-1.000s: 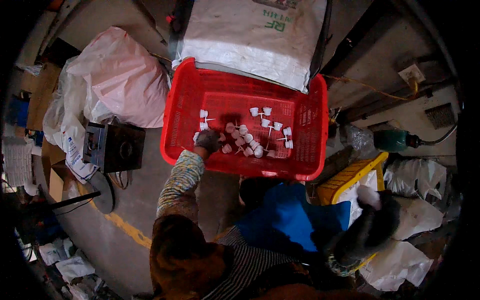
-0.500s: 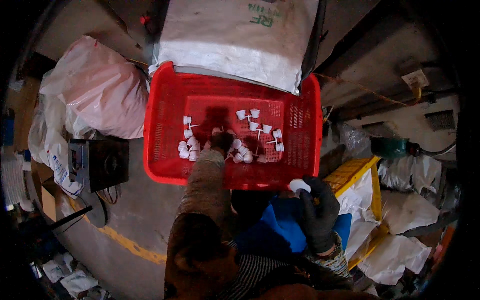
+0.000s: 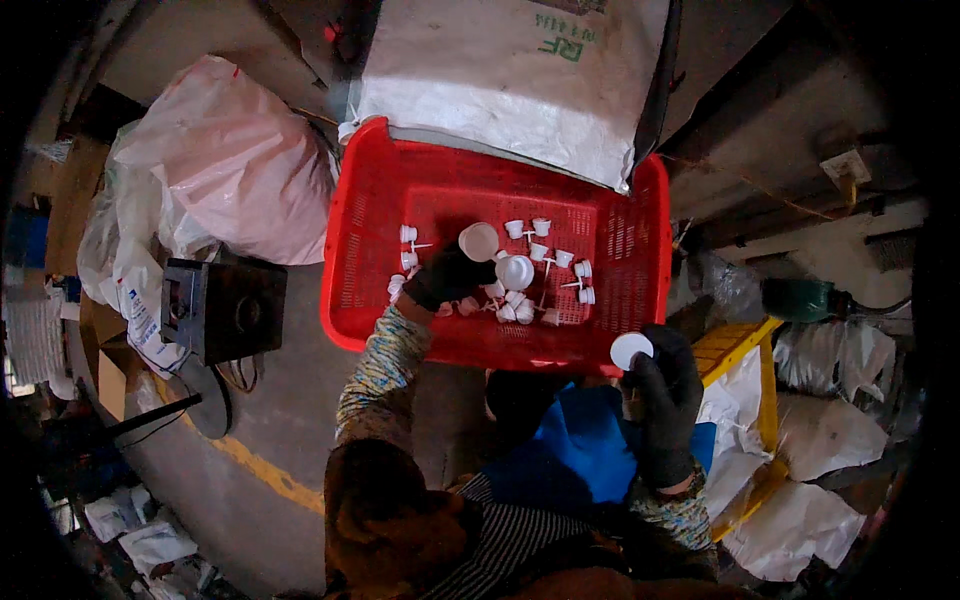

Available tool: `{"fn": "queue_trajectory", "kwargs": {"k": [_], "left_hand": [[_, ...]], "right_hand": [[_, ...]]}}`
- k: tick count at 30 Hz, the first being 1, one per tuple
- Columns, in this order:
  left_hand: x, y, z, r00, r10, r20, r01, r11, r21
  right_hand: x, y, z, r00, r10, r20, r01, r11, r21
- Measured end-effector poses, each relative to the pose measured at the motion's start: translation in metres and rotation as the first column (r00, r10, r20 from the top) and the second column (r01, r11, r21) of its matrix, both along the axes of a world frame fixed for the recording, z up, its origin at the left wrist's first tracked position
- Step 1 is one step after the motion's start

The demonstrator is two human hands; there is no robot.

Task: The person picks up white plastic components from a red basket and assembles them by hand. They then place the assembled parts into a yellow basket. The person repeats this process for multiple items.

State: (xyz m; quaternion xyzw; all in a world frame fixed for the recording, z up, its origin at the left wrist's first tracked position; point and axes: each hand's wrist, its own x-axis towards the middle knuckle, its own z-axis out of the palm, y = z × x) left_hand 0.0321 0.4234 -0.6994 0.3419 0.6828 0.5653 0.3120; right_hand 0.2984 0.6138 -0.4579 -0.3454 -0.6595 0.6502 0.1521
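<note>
Both my hands wear dark gloves. My left hand [image 3: 448, 280] is inside the red plastic basket [image 3: 345, 230], closed on a pair of white plastic caps; one round cap [image 3: 479, 241] shows above the fingers and another [image 3: 515, 271] to their right. The joint between the two is hidden. Several small white cup-shaped pieces [image 3: 564, 259], some joined by thin stems, lie on the basket's bottom around this hand. At the basket's near right corner, my right hand [image 3: 668, 395] pinches a round white cap [image 3: 631, 350], its flat disc face showing.
A white woven sack [image 3: 490, 90] overhangs the basket's far edge. Left stand a large pinkish plastic bag [image 3: 225, 160] and a black box-shaped device [image 3: 225, 308] on a stand. A yellow crate [image 3: 768, 390] with white sacking sits on the right, near a green power tool [image 3: 795, 298].
My left hand has risen from the pieces on the basket's bottom with white caps in it. The right hand keeps its cap, whose face is now turned more fully upward. The view has shifted.
</note>
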Motion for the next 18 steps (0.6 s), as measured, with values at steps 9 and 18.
{"fn": "queue_trajectory", "kwargs": {"k": [9, 18], "left_hand": [[-0.003, 0.019, 0.026, 0.909, -0.170, -0.379, 0.120, 0.981, -0.153], [-0.032, -0.051, -0.059, 0.787, -0.541, -0.298, 0.003, 0.485, -0.874]], "right_hand": [[-0.002, -0.001, -0.012, 1.000, 0.009, -0.015, -0.009, 1.000, -0.022], [-0.003, -0.003, -0.015, 0.997, 0.017, -0.076, -0.019, 1.000, -0.024]]}}
